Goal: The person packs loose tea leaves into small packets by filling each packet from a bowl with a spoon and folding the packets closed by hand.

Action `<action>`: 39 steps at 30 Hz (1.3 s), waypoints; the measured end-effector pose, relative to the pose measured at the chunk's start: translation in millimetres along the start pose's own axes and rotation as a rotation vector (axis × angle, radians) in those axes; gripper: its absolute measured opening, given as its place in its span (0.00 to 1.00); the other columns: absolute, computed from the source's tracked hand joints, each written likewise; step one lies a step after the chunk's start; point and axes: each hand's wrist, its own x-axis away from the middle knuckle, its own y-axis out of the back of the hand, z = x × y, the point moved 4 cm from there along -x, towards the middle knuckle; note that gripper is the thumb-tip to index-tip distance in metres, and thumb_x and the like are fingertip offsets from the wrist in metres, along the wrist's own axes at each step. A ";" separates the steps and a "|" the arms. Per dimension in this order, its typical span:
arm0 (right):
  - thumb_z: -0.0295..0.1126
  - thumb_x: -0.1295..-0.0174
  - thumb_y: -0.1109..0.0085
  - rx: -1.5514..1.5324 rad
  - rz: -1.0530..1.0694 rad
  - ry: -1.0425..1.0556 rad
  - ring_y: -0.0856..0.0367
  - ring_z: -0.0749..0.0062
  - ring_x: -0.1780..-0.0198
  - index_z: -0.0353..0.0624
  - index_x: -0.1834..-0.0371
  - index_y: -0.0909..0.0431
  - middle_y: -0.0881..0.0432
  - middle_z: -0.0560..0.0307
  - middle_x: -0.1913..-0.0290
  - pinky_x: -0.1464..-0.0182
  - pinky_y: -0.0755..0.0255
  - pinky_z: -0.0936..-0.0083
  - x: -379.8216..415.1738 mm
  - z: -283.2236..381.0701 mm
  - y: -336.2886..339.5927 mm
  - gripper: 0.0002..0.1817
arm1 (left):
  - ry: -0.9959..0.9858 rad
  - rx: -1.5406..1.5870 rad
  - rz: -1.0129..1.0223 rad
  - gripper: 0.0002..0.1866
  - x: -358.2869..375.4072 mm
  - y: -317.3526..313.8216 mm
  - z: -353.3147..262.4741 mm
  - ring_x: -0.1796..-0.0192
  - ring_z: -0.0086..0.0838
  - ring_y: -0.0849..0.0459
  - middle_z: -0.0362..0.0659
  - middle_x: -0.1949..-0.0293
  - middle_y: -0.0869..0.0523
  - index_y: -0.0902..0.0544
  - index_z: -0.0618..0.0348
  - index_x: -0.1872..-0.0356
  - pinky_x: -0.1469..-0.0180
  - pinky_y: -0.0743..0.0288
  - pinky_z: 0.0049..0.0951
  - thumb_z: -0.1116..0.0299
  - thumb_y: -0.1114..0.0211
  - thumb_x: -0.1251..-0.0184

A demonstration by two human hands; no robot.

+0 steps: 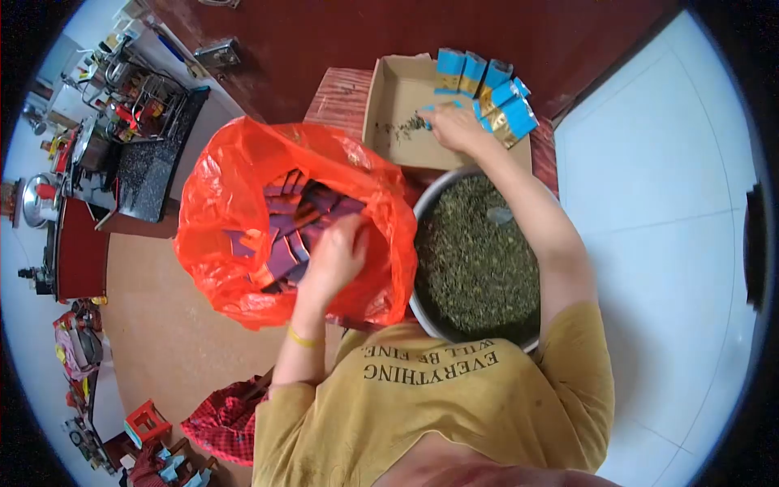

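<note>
My left hand (pixel 334 256) is over the mouth of a red plastic bag (pixel 219 187), its fingers curled in; what they hold, if anything, is hidden. Inside the bag lie many flat purple packets (pixel 284 252), heaped loosely. My right hand (pixel 456 128) reaches into a shallow cardboard box (pixel 393 81), fingers closed around a blue packet (pixel 428 109) that they mostly cover. Dark dried leaves (pixel 398 128) are scattered on the box floor beside it. Several blue and gold packets (pixel 507 114) lie along the box's right side. Under my right forearm stands a metal basin (pixel 422 207) full of dried green leaves (pixel 471 260).
The box rests on a red wood-patterned table (pixel 337 97) against a dark red door (pixel 324 40). A small clear object (pixel 500 215) lies on the leaves. At left is a kitchen counter (pixel 146 178) with dishes. A red stool (pixel 148 424) stands on the floor.
</note>
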 end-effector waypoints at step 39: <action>0.24 0.40 0.49 -0.010 -0.469 -0.327 0.21 0.57 0.43 0.49 0.46 0.22 0.21 0.56 0.45 0.45 0.24 0.61 42.6 -122.3 51.4 0.19 | 0.219 0.335 0.017 0.10 12.8 -29.5 41.8 0.56 0.46 0.14 0.57 0.61 0.15 0.20 0.68 0.54 0.54 0.22 0.36 0.79 0.41 0.35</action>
